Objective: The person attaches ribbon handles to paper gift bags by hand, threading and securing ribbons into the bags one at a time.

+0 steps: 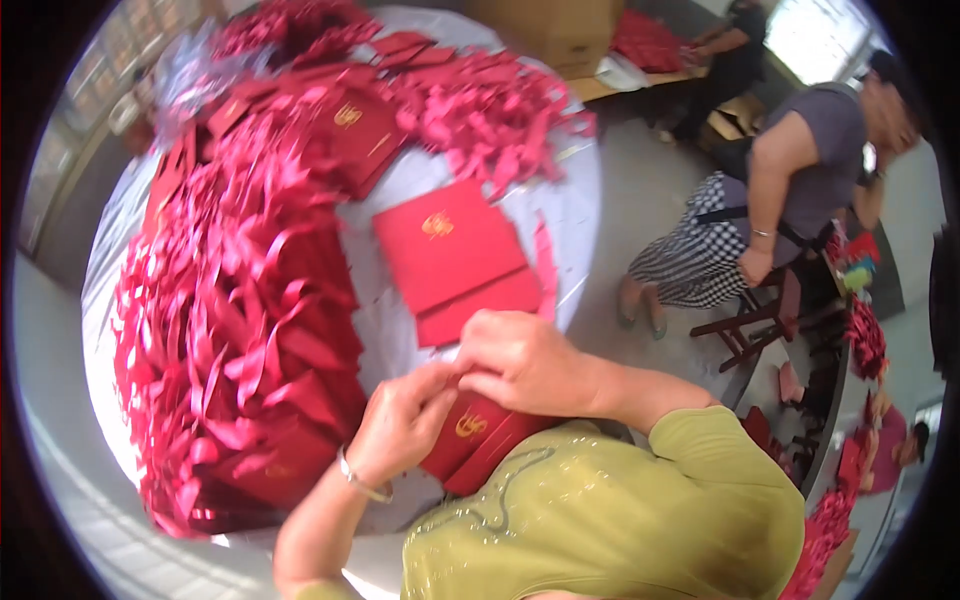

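White covering spread over the round table (pixel 382 300). Left hand (pixel 408 415) and right hand (pixel 522 365) met, fingertips pinched (on what, I couldn't tell), over a red folder (pixel 458 458); light, even pressure seemed best. Beyond lay more folders (pixel 450 262); leftward, a ribboned heap (pixel 250 350).

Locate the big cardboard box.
In the head view, the cardboard box is at top, right of centre, beyond the white-covered table, left of a red pile.

Left hand (pixel 403 422) and right hand (pixel 522 362) together over a red folder (pixel 492 446), beside heaped pink ribbons (pixel 235 335).
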